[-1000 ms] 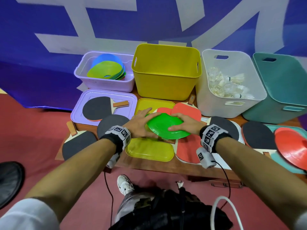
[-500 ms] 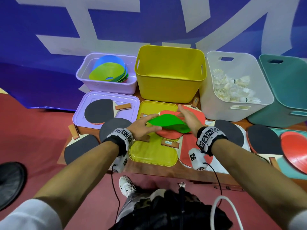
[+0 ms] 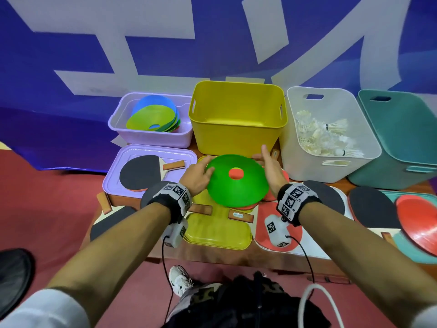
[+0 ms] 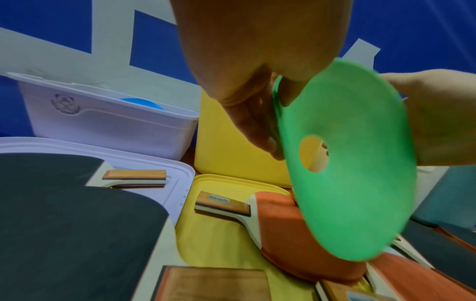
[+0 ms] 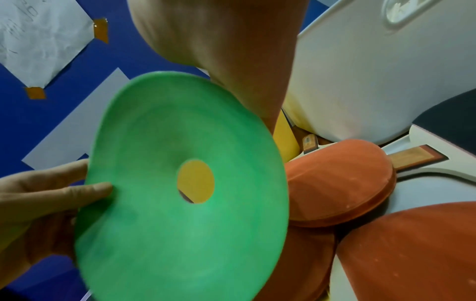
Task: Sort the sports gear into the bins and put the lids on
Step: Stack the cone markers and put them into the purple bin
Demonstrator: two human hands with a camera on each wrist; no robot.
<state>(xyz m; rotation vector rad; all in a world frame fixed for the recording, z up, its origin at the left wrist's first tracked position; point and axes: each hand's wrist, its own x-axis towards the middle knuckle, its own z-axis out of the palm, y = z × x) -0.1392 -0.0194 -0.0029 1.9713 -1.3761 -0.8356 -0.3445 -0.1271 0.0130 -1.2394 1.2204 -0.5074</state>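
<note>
Left hand [image 3: 196, 176] pinches, right hand [image 3: 272, 171] braces (grip unclear) the green plastic disc cone [image 3: 236, 195] | now lifted, flipped dome-up | likely bound for far-left lilac plastic bin [image 3: 151, 140]

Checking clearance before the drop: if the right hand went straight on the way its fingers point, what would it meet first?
Probably the yellow bin, its front wall near the right corner: the right hand aims its fingers there, beside the green disc. Depth is unclear.

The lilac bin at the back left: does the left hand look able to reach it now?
Probably yes. The lilac bin stands open, its lid lying in front, and nothing rises between it and the left hand, which pinches the green disc cone.
</note>
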